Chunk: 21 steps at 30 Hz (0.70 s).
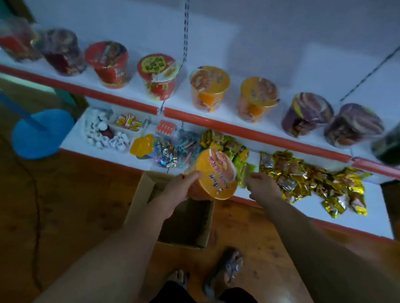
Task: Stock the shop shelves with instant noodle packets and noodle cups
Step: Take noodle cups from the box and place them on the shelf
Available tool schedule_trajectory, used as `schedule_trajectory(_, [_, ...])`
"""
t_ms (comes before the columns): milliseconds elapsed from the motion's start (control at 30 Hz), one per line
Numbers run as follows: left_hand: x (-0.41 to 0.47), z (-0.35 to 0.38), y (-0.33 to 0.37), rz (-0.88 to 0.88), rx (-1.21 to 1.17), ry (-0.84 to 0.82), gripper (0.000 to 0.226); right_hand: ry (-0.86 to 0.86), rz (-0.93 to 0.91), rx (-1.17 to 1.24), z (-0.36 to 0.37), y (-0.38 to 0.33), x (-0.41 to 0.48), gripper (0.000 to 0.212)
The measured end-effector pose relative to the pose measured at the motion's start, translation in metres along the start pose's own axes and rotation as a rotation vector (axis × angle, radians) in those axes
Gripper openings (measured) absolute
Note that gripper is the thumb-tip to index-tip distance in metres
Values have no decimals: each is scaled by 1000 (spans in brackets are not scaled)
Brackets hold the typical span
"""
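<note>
Left hand [179, 189] grips orange noodle cup [217, 176] by its side, lid tilted toward camera, over open cardboard box [140, 194] on wooden floor [70, 201]. Box interior dark, contents unreadable. Right hand [262, 186] at front edge of lower shelf [378, 210], fingers curled beside green packets [246, 171]; pinching one or not, cannot tell. Hands apart. Upper shelf [243, 131]: red front strip, single row of cups [208, 87], gaps between. Lower shelf: gold packet heap [311, 181], bare white right end.
</note>
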<state>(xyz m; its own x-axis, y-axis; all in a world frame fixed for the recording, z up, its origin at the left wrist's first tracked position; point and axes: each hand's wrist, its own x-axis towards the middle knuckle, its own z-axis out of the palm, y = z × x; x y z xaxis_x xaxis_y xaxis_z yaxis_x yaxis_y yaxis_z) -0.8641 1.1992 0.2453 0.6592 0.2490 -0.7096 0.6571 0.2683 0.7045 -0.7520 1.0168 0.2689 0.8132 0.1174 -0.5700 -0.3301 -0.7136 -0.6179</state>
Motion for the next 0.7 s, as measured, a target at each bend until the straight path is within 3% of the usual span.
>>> schedule_trajectory(100, [-16, 34, 20, 19, 43, -112, 33, -6, 42, 232, -38, 19, -19, 22])
schedule_trajectory(300, [-44, 137, 46, 28, 84, -288, 46, 155, 69, 494, -128, 69, -63, 14])
schedule_trajectory(467, [-51, 260, 52, 67, 119, -347, 21, 287, 72, 619, -221, 140, -79, 12])
schedule_trajectory(700, [-74, 466, 32, 84, 128, -479, 45, 522, 112, 713, -368, 264, -94, 19])
